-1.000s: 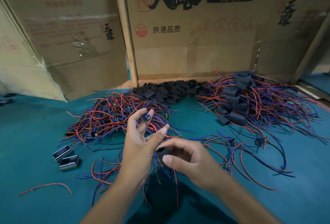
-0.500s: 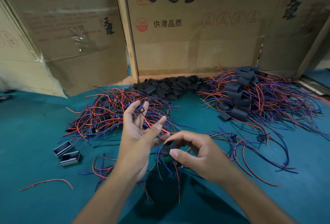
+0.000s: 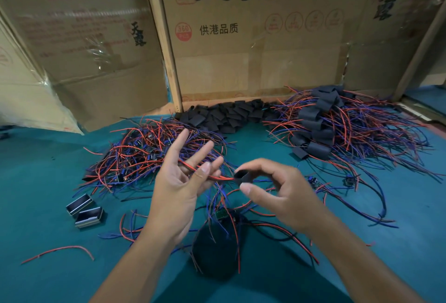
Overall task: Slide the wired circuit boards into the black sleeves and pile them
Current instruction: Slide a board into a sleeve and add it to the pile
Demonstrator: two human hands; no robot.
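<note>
Black sleeve [image 3: 242, 177] pinched by right hand [image 3: 277, 194]; red wire [image 3: 205, 174] held by left hand [image 3: 178, 189], remaining fingers [image 3: 179, 139] spread.

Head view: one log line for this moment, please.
left hand pinches red wire | right hand holds black sleeve | wire at sleeve mouth

A teal felt-like table covering [image 3: 43, 182] spreads underfoot. At ten o'clock lies a tangle of red and blue wires [image 3: 144, 155]; at two o'clock, red and blue wires with matte black sleeves [image 3: 318, 131]. At twelve, loose black sleeves [image 3: 229, 116] sit below tan cardboard boxes [image 3: 253, 61] printed with black characters and faded red stamps.
</note>
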